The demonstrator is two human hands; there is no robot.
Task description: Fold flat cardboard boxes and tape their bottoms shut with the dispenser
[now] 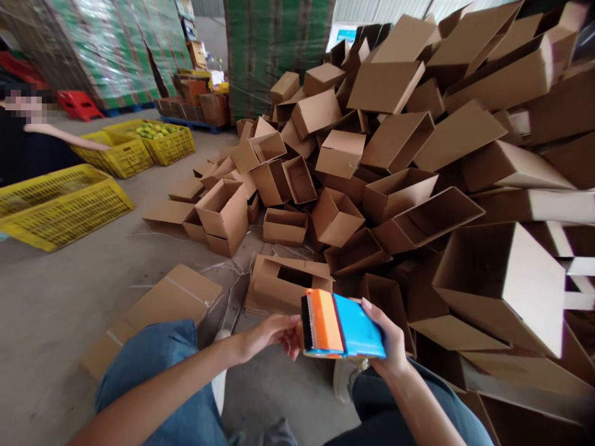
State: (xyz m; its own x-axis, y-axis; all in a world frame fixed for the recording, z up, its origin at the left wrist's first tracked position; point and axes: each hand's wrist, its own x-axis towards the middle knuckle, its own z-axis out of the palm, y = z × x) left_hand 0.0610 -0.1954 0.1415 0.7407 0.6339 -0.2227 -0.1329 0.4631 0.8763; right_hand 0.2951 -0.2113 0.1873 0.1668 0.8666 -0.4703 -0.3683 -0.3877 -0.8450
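Observation:
Both my hands hold a handheld packing tape dispenser (337,325) with an orange and blue body and a black serrated edge at its left end. My left hand (274,334) grips the orange end, and my right hand (388,334) wraps around the blue side. Just beyond them lies an open cardboard box (283,285). A large heap of open brown cardboard boxes (334,217) rises ahead and to the right. A flattened carton (176,303) lies on the floor by my left knee.
Yellow plastic crates (65,207) stand on the concrete floor (83,297) at left, one crate (170,144) holding green fruit. A co-worker's arm (65,137) reaches over another crate (123,155). Tall wrapped pallets of green-printed cartons (279,56) stand behind the heap.

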